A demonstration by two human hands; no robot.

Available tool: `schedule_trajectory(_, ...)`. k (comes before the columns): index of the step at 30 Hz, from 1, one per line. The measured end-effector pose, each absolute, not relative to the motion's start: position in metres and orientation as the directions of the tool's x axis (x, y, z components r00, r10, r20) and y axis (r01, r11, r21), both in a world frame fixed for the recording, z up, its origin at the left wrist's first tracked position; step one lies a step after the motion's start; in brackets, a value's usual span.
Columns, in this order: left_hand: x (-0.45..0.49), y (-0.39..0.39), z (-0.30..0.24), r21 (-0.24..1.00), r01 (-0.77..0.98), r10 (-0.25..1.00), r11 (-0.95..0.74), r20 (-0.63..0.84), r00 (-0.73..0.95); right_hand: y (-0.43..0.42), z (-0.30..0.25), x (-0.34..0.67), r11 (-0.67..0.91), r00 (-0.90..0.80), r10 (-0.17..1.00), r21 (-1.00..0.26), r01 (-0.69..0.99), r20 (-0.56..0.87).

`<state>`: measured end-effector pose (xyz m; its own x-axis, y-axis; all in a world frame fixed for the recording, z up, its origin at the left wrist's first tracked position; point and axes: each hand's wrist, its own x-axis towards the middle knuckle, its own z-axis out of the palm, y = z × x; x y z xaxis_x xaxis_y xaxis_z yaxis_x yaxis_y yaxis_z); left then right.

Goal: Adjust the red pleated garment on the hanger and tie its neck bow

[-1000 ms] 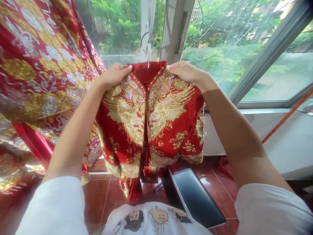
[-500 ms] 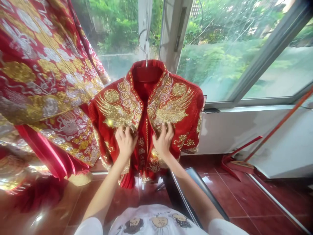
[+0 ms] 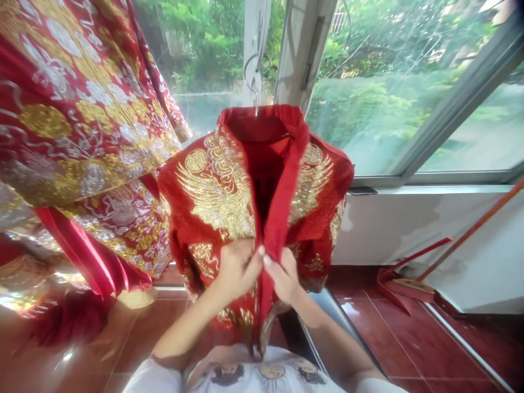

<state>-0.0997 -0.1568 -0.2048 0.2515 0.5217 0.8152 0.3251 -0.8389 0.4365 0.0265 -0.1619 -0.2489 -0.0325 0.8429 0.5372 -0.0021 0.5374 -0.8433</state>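
A red jacket (image 3: 317, 210) with gold and silver embroidery hangs in front of me on a hanger (image 3: 257, 95) with a metal hook. My left hand (image 3: 239, 267) grips its left-side front edge, thumb pressed on the cloth. My right hand (image 3: 284, 275) pinches the other front edge, which is folded over so that its plain red lining shows. Both hands are close together at the middle of the opening, low on the chest. The fingers wrapped behind the cloth are partly hidden.
At the left hangs a larger red garment (image 3: 94, 131) with gold and silver embroidery. Windows (image 3: 368, 120) with metal frames stand behind. A dark chair (image 3: 344, 322) is below the jacket. At the right, a red dustpan (image 3: 395, 278) rests on the tiled floor (image 3: 393, 333) beside an orange pole (image 3: 470, 237).
Both hands have gone from lying on the embroidered fronts to gripping the front edges. The jacket's lower front is drawn toward me, and the right-side edge has turned outward.
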Motion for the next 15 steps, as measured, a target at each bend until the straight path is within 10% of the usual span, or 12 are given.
schedule_trajectory(10,-0.106,-0.061,-0.295,0.841,0.215,0.868,-0.496,0.487,0.095,-0.072,-0.315,0.021,0.377,0.062,0.921,-0.921,0.102,0.384)
schedule_trajectory(15,-0.134,-0.095,-0.373,0.998,-0.037,0.994,-0.058,0.061,0.088,-0.115,-0.375,0.040,0.169,0.111,0.979,-0.985,0.036,0.172)
